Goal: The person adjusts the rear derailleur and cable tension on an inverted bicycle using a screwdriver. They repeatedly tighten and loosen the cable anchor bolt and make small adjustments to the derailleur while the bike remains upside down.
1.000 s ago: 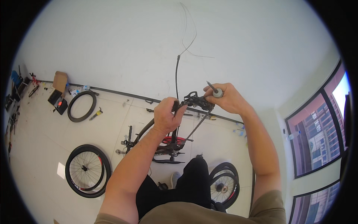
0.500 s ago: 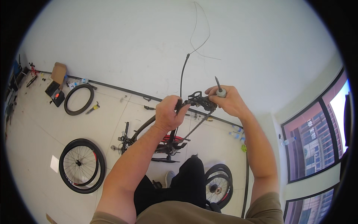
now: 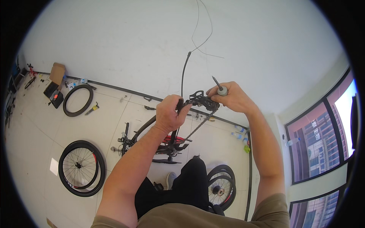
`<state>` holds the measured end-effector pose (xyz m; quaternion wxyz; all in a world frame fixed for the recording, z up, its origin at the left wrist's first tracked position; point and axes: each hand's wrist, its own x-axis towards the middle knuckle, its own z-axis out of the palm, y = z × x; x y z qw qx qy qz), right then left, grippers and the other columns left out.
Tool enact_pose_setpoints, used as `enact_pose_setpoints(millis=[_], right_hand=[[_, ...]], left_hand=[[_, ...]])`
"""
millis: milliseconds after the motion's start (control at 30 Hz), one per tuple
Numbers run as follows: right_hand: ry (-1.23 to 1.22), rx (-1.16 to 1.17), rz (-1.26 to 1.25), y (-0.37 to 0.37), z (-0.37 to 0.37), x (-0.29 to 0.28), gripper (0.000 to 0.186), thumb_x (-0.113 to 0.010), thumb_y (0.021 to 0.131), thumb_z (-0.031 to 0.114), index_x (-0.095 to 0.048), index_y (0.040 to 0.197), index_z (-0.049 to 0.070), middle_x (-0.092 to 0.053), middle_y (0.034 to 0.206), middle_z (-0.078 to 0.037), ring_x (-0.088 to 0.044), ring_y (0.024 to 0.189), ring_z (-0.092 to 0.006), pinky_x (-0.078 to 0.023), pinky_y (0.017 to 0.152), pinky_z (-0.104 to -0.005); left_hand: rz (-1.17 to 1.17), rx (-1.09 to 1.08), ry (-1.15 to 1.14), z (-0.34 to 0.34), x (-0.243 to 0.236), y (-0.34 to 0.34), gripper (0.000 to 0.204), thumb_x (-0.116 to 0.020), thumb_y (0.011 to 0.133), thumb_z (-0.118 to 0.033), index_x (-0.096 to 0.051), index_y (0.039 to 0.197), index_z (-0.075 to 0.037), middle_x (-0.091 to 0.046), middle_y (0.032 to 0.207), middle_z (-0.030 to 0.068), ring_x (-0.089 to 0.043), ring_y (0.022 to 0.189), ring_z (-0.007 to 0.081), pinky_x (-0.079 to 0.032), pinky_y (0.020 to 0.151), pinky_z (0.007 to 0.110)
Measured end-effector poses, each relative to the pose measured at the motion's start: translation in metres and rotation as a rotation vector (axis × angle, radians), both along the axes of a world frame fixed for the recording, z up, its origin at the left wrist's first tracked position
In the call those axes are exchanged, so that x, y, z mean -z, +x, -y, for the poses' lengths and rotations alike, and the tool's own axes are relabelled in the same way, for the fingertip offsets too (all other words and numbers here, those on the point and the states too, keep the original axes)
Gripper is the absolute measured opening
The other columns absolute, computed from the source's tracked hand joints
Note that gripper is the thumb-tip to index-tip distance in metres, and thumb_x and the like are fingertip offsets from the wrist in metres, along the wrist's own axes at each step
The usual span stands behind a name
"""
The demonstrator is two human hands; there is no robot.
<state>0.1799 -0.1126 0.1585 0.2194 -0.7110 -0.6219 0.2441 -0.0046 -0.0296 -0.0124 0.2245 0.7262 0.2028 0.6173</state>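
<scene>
My left hand (image 3: 168,114) is closed around the raised rear end of a dark bicycle frame (image 3: 146,126), beside the rear derailleur (image 3: 205,101). A screwdriver (image 3: 222,91) with a pale grey handle sits in my right hand (image 3: 234,98), its shaft pointing up and left, clear of the derailleur. Fingers of that hand also touch the derailleur cage. From the derailleur a chain (image 3: 200,125) runs down to the crank area. A black cable housing (image 3: 184,72) rises beside my left hand, and a thin bare cable (image 3: 211,32) loops out of its top. My palms hide part of the frame end.
On the tiled floor (image 3: 38,152) lie a wheel (image 3: 99,163) at left, overlapping wheels (image 3: 232,186) by my right leg, a loose tire (image 3: 90,100) and a yellow-handled tool (image 3: 92,108). A toolbox (image 3: 57,99) and cardboard box (image 3: 57,73) stand far left. A white wall (image 3: 133,45) rises ahead.
The screwdriver shaft has tilted further left in my right hand. Both hands keep their hold at the derailleur, and the whole view has shifted slightly.
</scene>
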Motion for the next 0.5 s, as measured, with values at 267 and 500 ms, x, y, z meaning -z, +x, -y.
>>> enact_pose_setpoints(millis=[267, 500], right_hand=[[0.012, -0.002, 0.051, -0.003, -0.002, -0.004, 0.014, -0.070, 0.082, 0.009, -0.070, 0.090, -0.003, -0.070, 0.084, -0.008, -0.060, 0.072, -0.0124, -0.048, 0.064, -0.0283], [0.009, 0.130, 0.029, -0.008, 0.001, -0.007, 0.016, -0.071, 0.082, 0.011, -0.071, 0.090, -0.002, -0.071, 0.086, -0.008, -0.056, 0.063, -0.0109, -0.046, 0.057, -0.0272]], left_hand=[[0.004, 0.006, 0.026, 0.000, 0.000, 0.001, 0.024, -0.076, 0.084, -0.020, -0.057, 0.085, -0.004, -0.058, 0.070, 0.0090, -0.056, 0.058, 0.0235, -0.046, 0.053, 0.032], [0.011, -0.001, 0.006, 0.002, -0.003, -0.001, 0.025, -0.078, 0.080, -0.020, -0.058, 0.083, -0.005, -0.056, 0.069, 0.0081, -0.057, 0.061, 0.0273, -0.046, 0.053, 0.036]])
